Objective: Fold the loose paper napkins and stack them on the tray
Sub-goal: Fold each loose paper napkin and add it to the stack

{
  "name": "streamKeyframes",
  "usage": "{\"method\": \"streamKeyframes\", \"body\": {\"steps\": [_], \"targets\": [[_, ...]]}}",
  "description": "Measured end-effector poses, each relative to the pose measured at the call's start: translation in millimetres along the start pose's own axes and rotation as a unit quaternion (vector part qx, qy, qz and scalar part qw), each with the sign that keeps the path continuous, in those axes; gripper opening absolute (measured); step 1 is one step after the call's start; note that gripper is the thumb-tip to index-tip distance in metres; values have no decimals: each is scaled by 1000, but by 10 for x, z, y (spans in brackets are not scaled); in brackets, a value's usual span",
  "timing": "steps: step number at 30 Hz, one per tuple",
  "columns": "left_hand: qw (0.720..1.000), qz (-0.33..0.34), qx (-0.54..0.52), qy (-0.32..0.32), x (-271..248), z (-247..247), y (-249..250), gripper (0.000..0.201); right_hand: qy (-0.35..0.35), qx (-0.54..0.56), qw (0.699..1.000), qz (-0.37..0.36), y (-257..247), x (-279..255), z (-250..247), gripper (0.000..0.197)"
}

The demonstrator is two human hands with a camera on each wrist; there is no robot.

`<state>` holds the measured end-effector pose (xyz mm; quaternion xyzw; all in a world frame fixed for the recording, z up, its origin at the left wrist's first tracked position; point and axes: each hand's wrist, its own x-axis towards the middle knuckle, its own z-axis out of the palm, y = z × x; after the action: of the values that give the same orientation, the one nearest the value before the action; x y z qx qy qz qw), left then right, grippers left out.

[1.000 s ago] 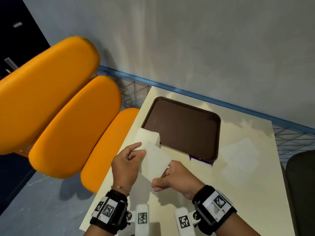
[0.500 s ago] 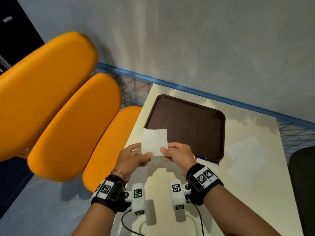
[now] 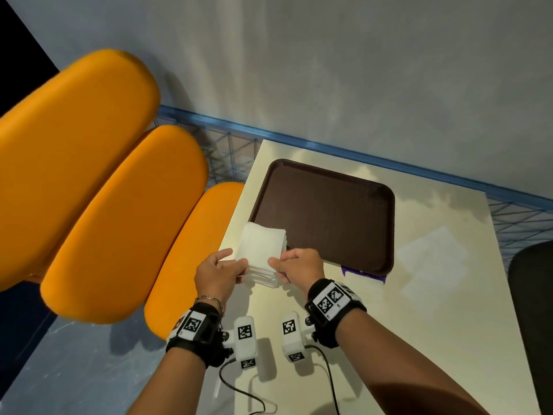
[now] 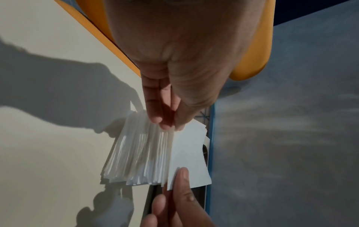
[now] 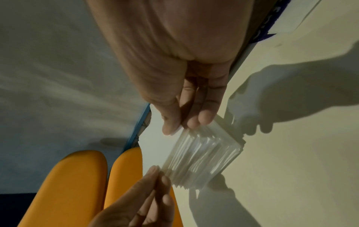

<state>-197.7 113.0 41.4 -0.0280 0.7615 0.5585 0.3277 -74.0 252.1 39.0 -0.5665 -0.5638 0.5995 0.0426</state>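
A single white napkin [image 3: 261, 247] is pinched at its near corners by my left hand [image 3: 239, 260] and right hand [image 3: 276, 265]. It hovers just over a thick stack of white napkins [image 3: 266, 278] that sits on the table beside the tray's near-left corner. The dark brown tray [image 3: 326, 214] holds nothing. In the left wrist view my left hand [image 4: 167, 124] nips one corner of the sheet [image 4: 188, 156] above the stack [image 4: 139, 153]. The right wrist view shows my right hand [image 5: 180, 127] nipping the other corner over the stack [image 5: 202, 158].
Loose flat napkins [image 3: 431, 259] lie on the cream table [image 3: 419, 339] right of the tray. Purple tape [image 3: 363, 275] marks the tray's near edge. Orange seats [image 3: 119, 220] stand left, a black chair [image 3: 532, 310] right. Cables [image 3: 239, 390] trail near me.
The napkin, tilted between my hands a second ago and then raised upright, now lies lower and flatter over the stack. Both hands moved closer to the tray's corner.
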Motion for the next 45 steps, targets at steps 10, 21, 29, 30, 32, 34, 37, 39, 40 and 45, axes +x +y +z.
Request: {"method": "streamKeyframes", "body": {"steps": [10, 21, 29, 30, 32, 34, 37, 39, 40, 45], "targets": [[997, 0, 63, 49, -36, 13, -52, 64, 24, -33, 999, -8, 37, -116, -227, 36], [968, 145, 186, -87, -765, 709, -106, 8, 213, -195, 953, 87, 1158, -56, -2234, 66], [940, 131, 277, -149, -1271, 1306, -415, 8, 236, -193, 941, 147, 1627, 242, -2903, 119], [937, 127, 287, -152, -1327, 1356, -448, 7, 232, -197, 941, 146, 1644, 275, -2934, 118], [934, 116, 301, -152, -1417, 1453, -508, 6, 227, -195, 942, 155, 1636, 297, -2989, 113], [932, 108, 313, -148, -1498, 1555, -557, 5, 222, -183, 941, 181, 1614, 275, -3043, 110], [931, 99, 319, -150, -1630, 1730, -629, 6, 211, -174, 940, 204, 1626, 176, -3108, 106], [927, 99, 326, -158, -1724, 1881, -683, 5, 194, -189, 943, 192, 1707, 81, -3140, 110], [925, 98, 329, -163, -1763, 1965, -721, 5, 183, -200, 946, 180, 1769, 40, -3152, 112], [905, 84, 364, -205, -1895, 2395, -999, 6, 74, -273, 951, 127, 2058, -175, -3254, 71]]}}
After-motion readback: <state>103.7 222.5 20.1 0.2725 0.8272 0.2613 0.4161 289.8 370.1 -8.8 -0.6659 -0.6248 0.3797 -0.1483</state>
